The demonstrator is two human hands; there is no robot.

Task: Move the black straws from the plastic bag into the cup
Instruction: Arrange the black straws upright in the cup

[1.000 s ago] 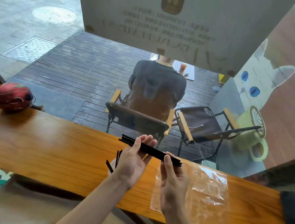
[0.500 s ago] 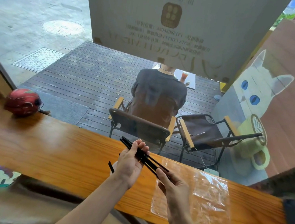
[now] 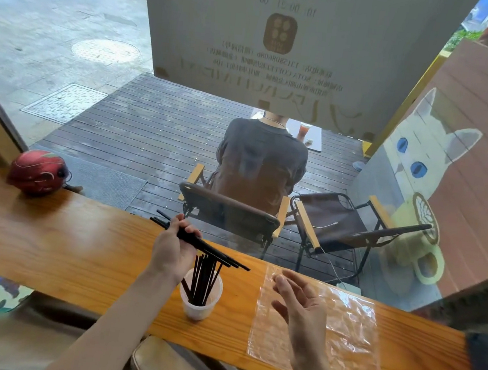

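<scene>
My left hand (image 3: 172, 249) grips a bundle of black straws (image 3: 216, 253) that slants down to the right, just above a white plastic cup (image 3: 199, 303) on the wooden counter. Several more black straws (image 3: 203, 280) stand upright inside the cup. My right hand (image 3: 301, 307) hovers with fingers apart and nothing in it, over the left part of the clear plastic bag (image 3: 349, 346), which lies flat on the counter to the right of the cup.
The wooden counter (image 3: 77, 245) runs along a window. A red helmet (image 3: 39, 172) sits at its far left. A stool seat (image 3: 161, 364) is below the counter. Behind the glass, a person sits on a chair on a deck.
My right hand has let go of the straw bundle and drawn back over the bag. My left hand keeps the bundle. The view has tilted, bringing the cup into sight.
</scene>
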